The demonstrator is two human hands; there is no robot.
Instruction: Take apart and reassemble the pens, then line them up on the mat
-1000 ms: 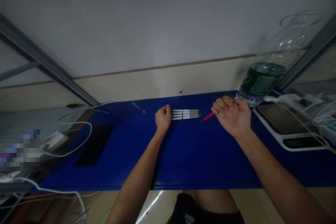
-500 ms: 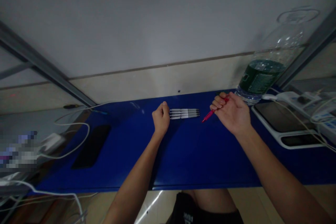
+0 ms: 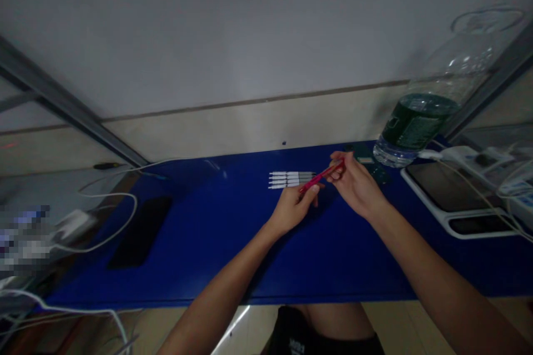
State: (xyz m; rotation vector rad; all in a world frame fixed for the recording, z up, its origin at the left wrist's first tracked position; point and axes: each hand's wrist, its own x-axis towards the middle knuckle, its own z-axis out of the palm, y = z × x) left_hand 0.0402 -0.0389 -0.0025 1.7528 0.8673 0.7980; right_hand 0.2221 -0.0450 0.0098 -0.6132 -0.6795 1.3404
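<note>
A red pen is held between my two hands above the blue tabletop, slanting up to the right. My left hand pinches its lower left end between thumb and fingers. My right hand grips the upper right end with closed fingertips. Just behind my left hand, several white and grey pens lie side by side in a neat row; the red pen and my hand cover part of their right ends.
At the back right stands a large water bottle with a green label. A white digital scale and a power strip sit on the right. A dark flat object lies left, near a white cable.
My left hand has moved right from the row's left end and taken hold of the red pen's lower end. My right hand has shifted slightly left with the pen.
</note>
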